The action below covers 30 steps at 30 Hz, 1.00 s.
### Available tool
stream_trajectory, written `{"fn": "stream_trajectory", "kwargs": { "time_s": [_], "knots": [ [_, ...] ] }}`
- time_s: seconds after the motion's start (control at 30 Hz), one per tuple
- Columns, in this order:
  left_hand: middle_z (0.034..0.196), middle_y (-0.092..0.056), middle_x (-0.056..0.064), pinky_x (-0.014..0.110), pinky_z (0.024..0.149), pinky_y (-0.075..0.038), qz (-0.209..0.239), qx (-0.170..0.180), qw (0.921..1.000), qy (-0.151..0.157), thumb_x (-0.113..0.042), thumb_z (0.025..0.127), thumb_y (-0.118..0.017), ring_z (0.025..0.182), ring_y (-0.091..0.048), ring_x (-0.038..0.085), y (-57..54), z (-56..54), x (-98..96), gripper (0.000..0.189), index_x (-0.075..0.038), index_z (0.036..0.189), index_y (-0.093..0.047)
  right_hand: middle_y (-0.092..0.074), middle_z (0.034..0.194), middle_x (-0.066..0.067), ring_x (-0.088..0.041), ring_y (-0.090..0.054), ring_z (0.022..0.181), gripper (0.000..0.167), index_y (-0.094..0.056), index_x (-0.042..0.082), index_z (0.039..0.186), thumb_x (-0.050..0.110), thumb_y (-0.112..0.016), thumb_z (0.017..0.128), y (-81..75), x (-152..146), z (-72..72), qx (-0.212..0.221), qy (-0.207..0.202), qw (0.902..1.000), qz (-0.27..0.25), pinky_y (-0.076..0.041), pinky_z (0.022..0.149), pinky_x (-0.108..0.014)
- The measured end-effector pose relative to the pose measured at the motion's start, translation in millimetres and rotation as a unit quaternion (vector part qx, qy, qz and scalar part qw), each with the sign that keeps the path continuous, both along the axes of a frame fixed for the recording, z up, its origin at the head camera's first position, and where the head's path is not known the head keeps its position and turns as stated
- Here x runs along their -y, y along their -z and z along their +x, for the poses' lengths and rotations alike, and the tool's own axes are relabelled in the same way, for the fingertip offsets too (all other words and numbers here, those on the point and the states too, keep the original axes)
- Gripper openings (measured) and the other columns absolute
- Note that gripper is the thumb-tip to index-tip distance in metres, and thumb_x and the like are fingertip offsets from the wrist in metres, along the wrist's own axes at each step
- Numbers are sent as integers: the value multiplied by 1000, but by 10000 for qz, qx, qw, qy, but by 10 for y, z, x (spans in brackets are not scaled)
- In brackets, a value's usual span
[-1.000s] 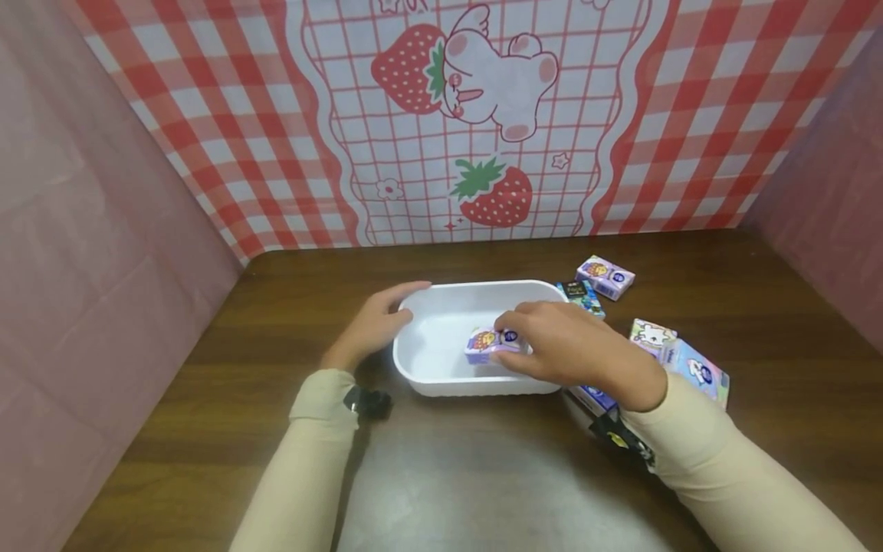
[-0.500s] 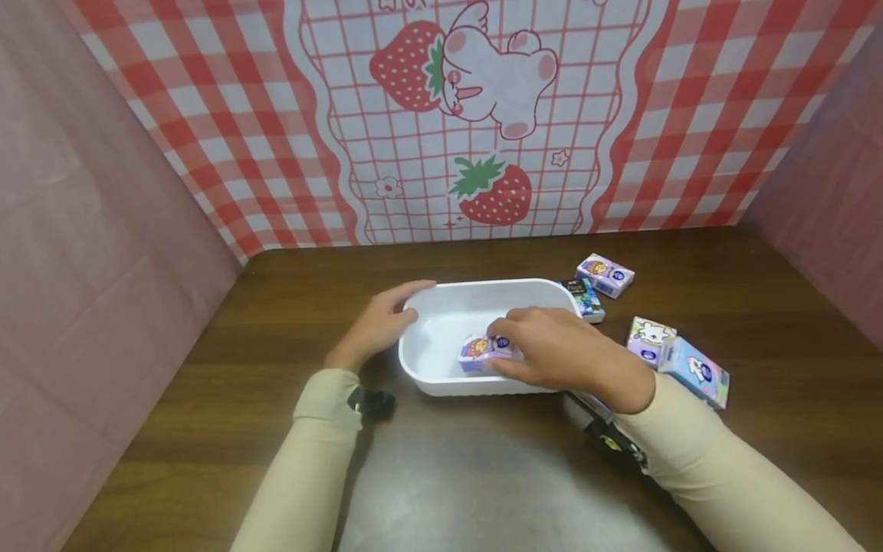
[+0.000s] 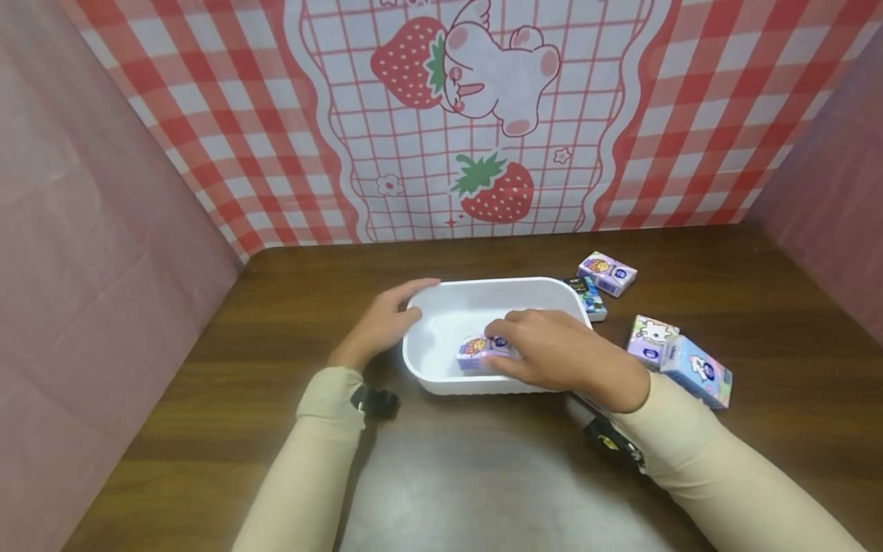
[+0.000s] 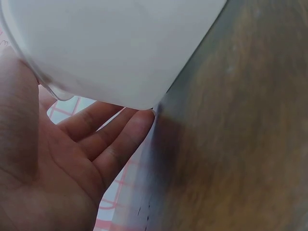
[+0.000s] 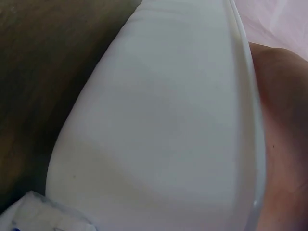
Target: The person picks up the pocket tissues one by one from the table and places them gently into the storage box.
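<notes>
A white plastic bin (image 3: 469,386) stands on the wooden table. My left hand (image 3: 378,326) holds its left end, thumb over the rim and fingers along the outside wall, as the left wrist view shows. Inside the bin lies a small purple tissue pack (image 3: 472,356) with a cartoon print, its right end covered by my fingers. My right hand (image 3: 559,349) reaches over the near right rim and pinches that pack between thumb and fingers. In the right wrist view the bin's outer wall (image 5: 154,115) hides the fingertips.
Right of the bin lie a purple tissue pack (image 3: 607,274), a dark blue patterned pack (image 3: 590,299), a pack with a white cartoon animal (image 3: 651,340) and a light blue pack (image 3: 697,372). A checked strawberry cloth (image 3: 262,138) hangs behind the table.
The bin has shifted slightly right, with my left hand on its end. My right hand has moved a little left with the purple tissue pack inside the bin.
</notes>
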<state>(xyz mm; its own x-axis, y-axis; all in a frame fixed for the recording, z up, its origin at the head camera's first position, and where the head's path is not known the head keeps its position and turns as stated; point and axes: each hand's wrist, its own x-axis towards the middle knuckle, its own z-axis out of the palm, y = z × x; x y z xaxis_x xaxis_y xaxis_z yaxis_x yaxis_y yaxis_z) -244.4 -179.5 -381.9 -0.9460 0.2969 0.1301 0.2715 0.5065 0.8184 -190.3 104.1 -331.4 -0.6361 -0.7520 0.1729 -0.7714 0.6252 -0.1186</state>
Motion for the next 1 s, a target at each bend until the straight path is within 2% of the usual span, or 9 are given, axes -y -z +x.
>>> {"fn": "stream_trajectory", "kwargs": {
  "time_s": [0.37,0.6,1.0],
  "knots": [
    [143,-56,-5,47,110,-40,-70,132,9999,-16,-14,97,-57,134,-48,19,-38,21,-19,47,-30,140,-59,-67,94,2,-17,-64,83,39,-70,14,116,47,-62,96,9,19,-3,196,30,9998,-4,-55,74,-42],
    [143,-56,-4,44,110,-40,-64,-11,10000,-3,-11,95,-57,133,-50,19,-26,13,-14,48,-28,140,-60,-68,97,2,-18,-66,86,38,-69,15,117,46,-61,96,28,30,-5,279,61,9996,18,-56,77,-43],
    [144,-56,-5,46,110,-39,-68,-24,10000,31,-12,96,-57,134,-48,19,-13,5,-11,48,-29,140,-59,-70,105,1,-17,-66,93,42,-69,14,122,47,-60,97,32,25,-10,541,65,9985,26,-56,84,-44]
  ]
}}
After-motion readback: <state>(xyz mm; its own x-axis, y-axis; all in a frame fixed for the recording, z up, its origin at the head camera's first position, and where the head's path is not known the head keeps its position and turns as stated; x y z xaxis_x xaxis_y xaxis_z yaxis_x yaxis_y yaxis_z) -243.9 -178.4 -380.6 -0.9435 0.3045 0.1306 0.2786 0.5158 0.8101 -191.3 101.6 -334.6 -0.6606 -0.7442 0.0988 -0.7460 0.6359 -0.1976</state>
